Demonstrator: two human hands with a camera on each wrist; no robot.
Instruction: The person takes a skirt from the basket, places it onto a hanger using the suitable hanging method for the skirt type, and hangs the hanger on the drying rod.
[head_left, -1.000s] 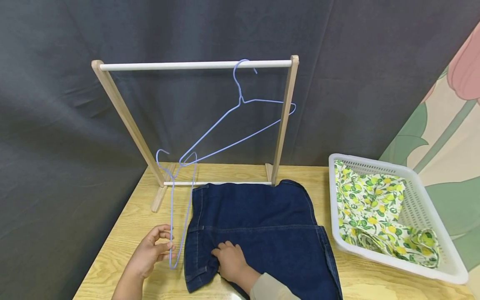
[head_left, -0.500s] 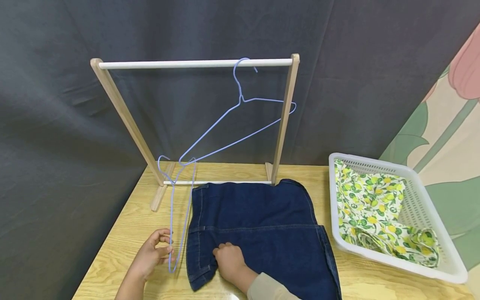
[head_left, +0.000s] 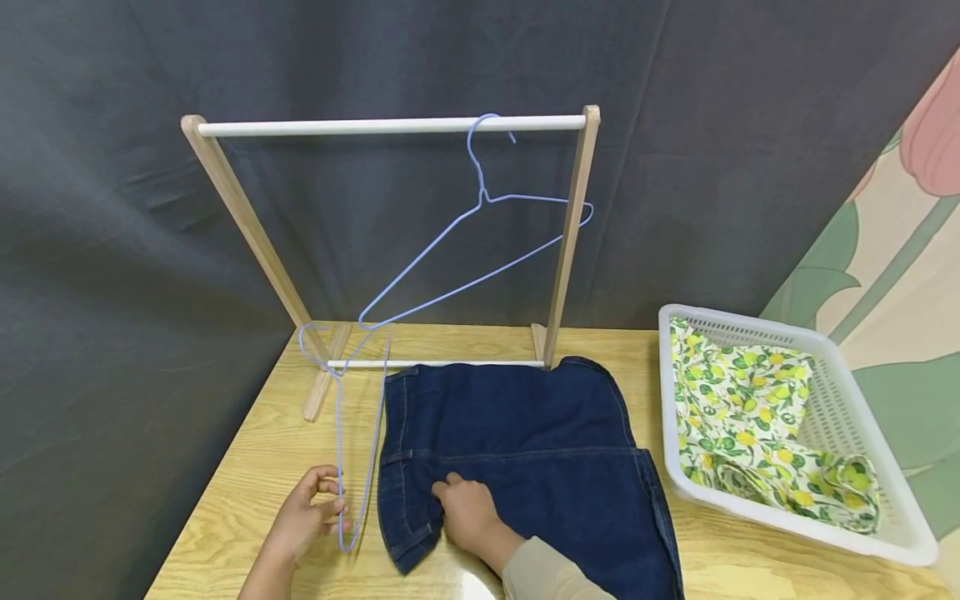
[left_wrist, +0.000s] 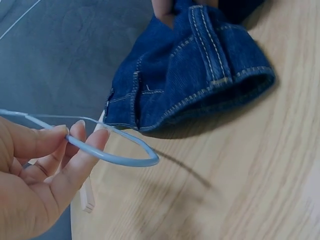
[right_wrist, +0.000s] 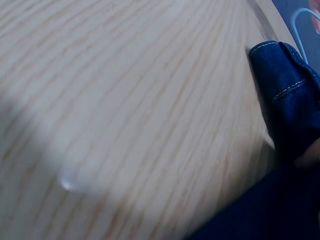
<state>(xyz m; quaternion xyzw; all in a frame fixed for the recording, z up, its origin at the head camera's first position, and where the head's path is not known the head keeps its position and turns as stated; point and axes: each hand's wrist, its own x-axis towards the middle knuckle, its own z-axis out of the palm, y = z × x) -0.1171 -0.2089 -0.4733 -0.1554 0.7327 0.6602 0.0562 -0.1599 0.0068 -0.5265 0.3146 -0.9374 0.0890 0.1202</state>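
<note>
The dark blue denim (head_left: pixel 517 425) lies on the wooden table (head_left: pixel 247 467) in front of the rack (head_left: pixel 247 221), its waist end toward the left hand (head_left: pixel 306 517). That hand's thumb and fingers pinch a thin blue hanger (left_wrist: pixel 120 160) just beside the denim. The right hand (head_left: pixel 468 512) pinches a fold near the waist. Another hanger (head_left: pixel 412 265) hangs on the rack. A white basket (head_left: pixel 917 533) holds lemon cloth (head_left: pixel 738 392).

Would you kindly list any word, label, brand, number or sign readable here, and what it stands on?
There are none to read.
Dark blue denim garment: stitching, no visible text.
White cloth printed with lemons: no lettering visible.
Thin lavender-blue hanger in the left hand: no legible marking.
</note>
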